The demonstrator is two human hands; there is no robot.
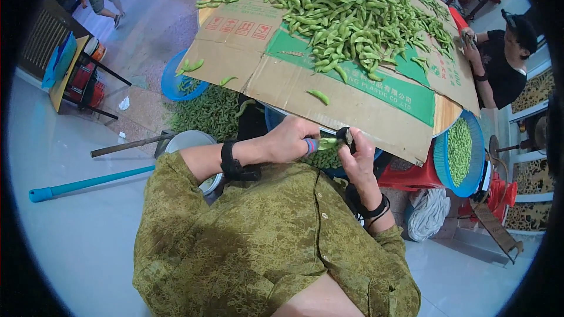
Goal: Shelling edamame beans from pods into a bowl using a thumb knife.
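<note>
I have the left hand (294, 139) with its grip closed on a green pod (327, 144) beside the near edge of the worktop (449, 122); whether the right hand (359, 155), at the pod's other end, grips too, I can't tell.

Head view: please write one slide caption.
Left hand and right hand meet at a green pod near heaped pods on cardboard.

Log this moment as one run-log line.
left hand: holding green pod | right hand: beside pod, with dark item | pod pile: on cardboard | light-green beans: in blue basket
</note>
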